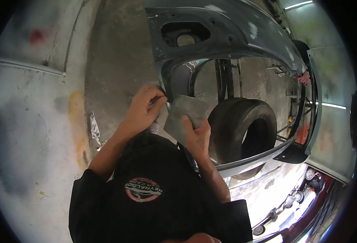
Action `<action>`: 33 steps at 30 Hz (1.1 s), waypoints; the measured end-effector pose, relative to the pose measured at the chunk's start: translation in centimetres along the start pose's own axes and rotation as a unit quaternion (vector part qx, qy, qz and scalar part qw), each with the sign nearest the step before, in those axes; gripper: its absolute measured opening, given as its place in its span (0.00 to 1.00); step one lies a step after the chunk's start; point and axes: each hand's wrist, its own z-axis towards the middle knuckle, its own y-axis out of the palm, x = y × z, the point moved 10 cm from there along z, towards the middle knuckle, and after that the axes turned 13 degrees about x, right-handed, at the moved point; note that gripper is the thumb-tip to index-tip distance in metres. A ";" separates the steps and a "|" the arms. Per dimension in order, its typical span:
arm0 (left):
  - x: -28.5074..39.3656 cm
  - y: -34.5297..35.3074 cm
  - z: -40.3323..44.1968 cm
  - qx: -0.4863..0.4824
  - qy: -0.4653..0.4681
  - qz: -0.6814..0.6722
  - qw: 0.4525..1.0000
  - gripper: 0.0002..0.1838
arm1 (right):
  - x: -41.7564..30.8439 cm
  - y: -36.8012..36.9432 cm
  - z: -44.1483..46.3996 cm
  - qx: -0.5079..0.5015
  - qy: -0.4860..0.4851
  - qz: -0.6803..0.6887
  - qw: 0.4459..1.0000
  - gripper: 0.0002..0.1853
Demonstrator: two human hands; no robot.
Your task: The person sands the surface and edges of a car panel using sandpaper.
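Observation:
My right hand [198,137] holds a grey sheet of sandpaper [186,108], thumb lying on its upper face and the fingers hidden beneath. Just left of the sheet, my left hand [146,107] has its thumb and forefinger pinched together at the narrow edge of a grey car body panel [235,36]. What sits between those fingertips is too small to make out. The panel curves away from me, with light scuffed patches and an oval opening near its far left corner. The sandpaper lies close to the panel's near left edge.
Inside the panel's large opening stands a black tyre [243,129], with dark metal stand legs [223,79] behind it. A paint-marked wall [28,133] runs along the left. A crumpled scrap [94,127] lies on the concrete floor [113,52]. Cars [287,212] show at lower right.

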 end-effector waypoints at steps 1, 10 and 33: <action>-0.2 0.1 -0.1 -0.002 -0.010 -0.011 1.000 0.06 | 0.0 0.2 -0.1 -0.001 0.002 -0.007 1.000 0.15; -2.1 0.4 -0.8 -0.011 -0.117 -0.068 0.991 0.06 | -1.2 1.0 0.2 -0.021 0.024 -0.029 0.999 0.13; -3.2 0.2 -0.7 -0.021 -0.195 -0.097 0.976 0.11 | -0.8 2.4 3.9 -0.063 0.007 0.032 0.997 0.10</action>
